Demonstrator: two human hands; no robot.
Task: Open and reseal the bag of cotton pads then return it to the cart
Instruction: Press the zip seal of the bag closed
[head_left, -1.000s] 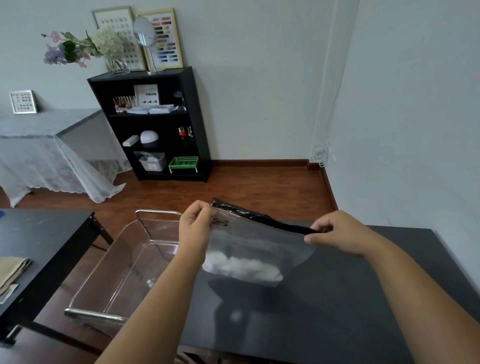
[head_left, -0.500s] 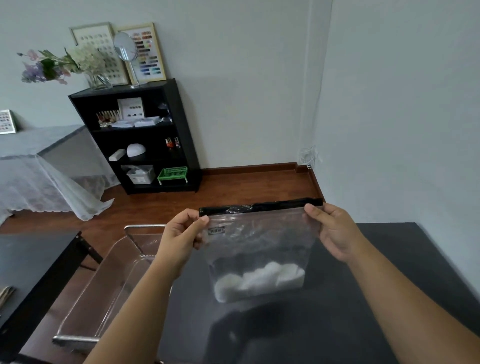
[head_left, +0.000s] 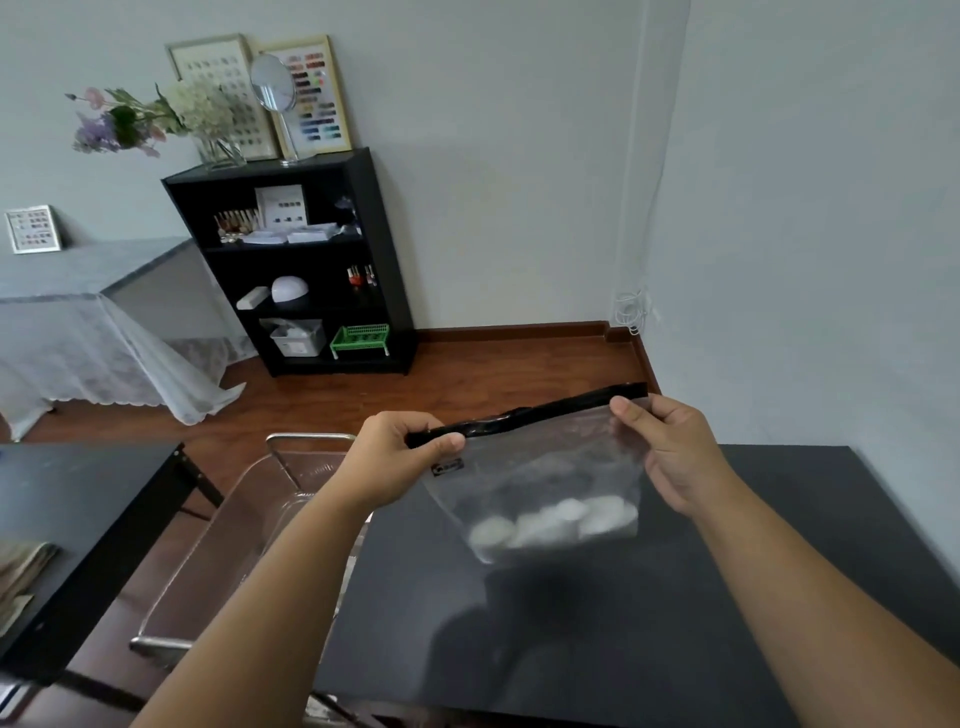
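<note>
A clear zip bag (head_left: 540, 467) with a black seal strip along its top hangs in the air above the dark table, white cotton pads (head_left: 556, 519) piled in its bottom. My left hand (head_left: 395, 457) pinches the left end of the black strip. My right hand (head_left: 670, 447) grips the bag's upper right corner just under the strip. The strip slopes up to the right and looks slightly wavy near its middle. The clear-walled cart (head_left: 218, 561) with a metal frame stands down to the left of the bag, beside the table.
A dark table (head_left: 597, 623) lies under the bag. Another black table (head_left: 78, 509) with a folded cloth (head_left: 21, 571) stands at the left. A black shelf unit (head_left: 296, 260), a lace-covered table (head_left: 78, 322) and wooden floor (head_left: 493, 374) are further back.
The bag was lifted upright and is now tilted, its right end higher. Both hands keep hold of the top corners. The camera has shifted a little.
</note>
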